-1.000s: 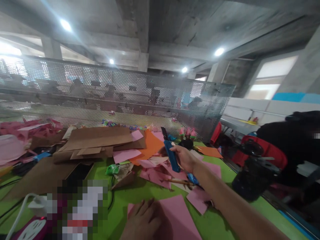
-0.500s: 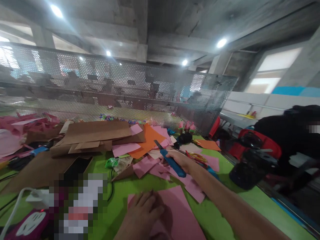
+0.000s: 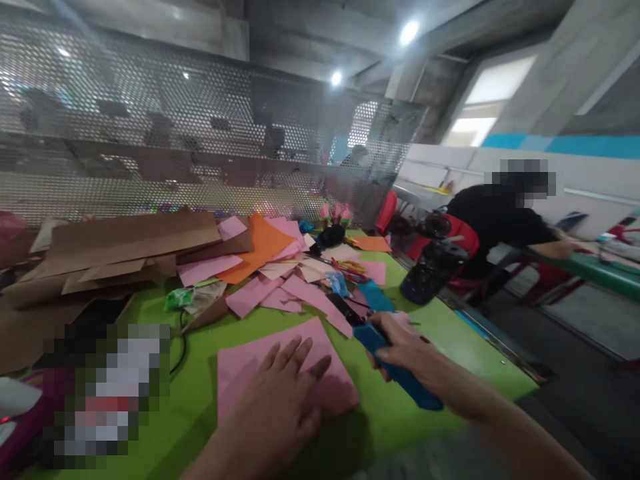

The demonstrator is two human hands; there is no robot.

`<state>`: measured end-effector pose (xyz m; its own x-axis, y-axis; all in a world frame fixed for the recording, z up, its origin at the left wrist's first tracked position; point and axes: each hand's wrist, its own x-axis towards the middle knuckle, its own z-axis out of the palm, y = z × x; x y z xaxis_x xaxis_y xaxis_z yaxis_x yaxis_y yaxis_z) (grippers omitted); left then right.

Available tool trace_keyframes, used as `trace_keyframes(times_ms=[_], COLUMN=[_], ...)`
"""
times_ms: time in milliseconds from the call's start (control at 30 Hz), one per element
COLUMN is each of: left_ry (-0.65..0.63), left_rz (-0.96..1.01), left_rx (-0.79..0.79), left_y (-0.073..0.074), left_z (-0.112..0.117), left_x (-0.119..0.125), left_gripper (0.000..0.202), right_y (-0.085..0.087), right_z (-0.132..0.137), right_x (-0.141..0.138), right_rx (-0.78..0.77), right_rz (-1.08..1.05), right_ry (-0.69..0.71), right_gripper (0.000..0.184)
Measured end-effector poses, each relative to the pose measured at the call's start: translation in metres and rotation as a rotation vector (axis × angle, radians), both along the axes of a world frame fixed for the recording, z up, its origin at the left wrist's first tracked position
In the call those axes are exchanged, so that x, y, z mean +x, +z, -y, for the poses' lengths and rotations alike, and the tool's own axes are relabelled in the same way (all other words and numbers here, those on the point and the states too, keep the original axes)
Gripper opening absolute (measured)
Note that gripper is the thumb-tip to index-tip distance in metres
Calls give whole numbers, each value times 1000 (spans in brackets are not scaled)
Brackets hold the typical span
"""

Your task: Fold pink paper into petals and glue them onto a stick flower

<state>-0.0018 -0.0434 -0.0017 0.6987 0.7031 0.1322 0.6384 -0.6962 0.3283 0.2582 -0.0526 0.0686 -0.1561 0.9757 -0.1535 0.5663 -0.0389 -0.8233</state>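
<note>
My left hand lies flat with fingers spread on a pink paper sheet on the green table. My right hand is closed round a blue-handled utility knife, held just right of the pink sheet, with its dark tip pointing up and left toward the sheet's far corner.
Brown cardboard is stacked at the back left. Pink and orange paper scraps litter the middle. A black cable runs by the sheet. A perforated metal screen closes the back. A person in black sits at the right beside a dark device.
My right hand has brought the blue knife from over the far scraps down toward me, beside the pink sheet. The camera has tilted down and right. My left hand stays on the sheet.
</note>
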Motion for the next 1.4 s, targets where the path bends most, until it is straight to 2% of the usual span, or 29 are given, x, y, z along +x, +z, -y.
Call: trace_keyframes(times_ms=[133, 233, 333, 567, 700, 867, 1033, 1133, 1400], left_ry=[32, 9, -5, 0, 23, 24, -10, -23, -13], left_rz=[0, -40, -68, -106, -100, -84, -61, -59, -75], left_rx=[36, 45, 68, 99, 105, 123, 140, 132, 100], left_y=[-13, -19, -18, -15, -14, -14, -23, -26, -22], left_z=[-3, -9, -14, -19, -18, -18, -18, -18, -16], left_x=[17, 16, 9, 1, 3, 4, 3, 2, 4], left_gripper=[61, 63, 66, 63, 63, 61, 61, 62, 61], right_y=[-18, -29, -37, -49, -52, -50, -48, -49, -47], right_z=[40, 60, 70, 62, 58, 55, 53, 54, 53], right_x=[31, 47, 55, 53, 48, 46, 48, 47, 44], right_rx=[-73, -55, -16, 90, 98, 86, 121, 86, 32], right_rz=[17, 108, 173, 395, 463, 478, 502, 521, 480], right_ry=[23, 16, 42, 58, 91, 101, 91, 100, 152], right_gripper=[42, 44, 43, 41, 40, 39, 39, 40, 39])
